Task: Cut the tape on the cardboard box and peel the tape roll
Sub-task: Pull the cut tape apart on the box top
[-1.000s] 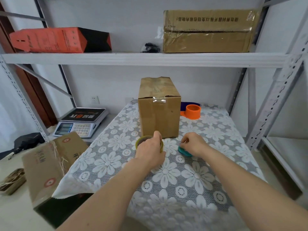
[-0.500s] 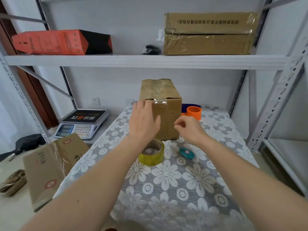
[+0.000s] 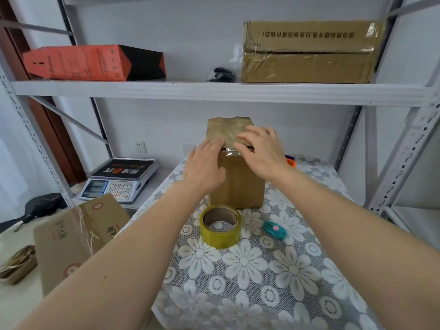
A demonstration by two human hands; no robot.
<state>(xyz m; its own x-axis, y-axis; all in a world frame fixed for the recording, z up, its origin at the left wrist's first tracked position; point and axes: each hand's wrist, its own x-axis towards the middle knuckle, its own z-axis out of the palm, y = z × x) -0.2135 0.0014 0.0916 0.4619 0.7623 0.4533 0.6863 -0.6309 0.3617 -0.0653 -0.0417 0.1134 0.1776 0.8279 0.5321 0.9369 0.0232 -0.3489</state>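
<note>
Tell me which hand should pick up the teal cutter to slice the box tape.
Right. The teal cutter lies on the cloth on the right hand's side, below it; the left hand rests on the cardboard box, with the tape roll below it.

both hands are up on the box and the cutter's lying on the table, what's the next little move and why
Probably bring the right hand down to pick up the teal cutter. Both hands lie flat and hold nothing, the clear tape across the cardboard box looks uncut, and the left hand can steady the box alone.
</note>
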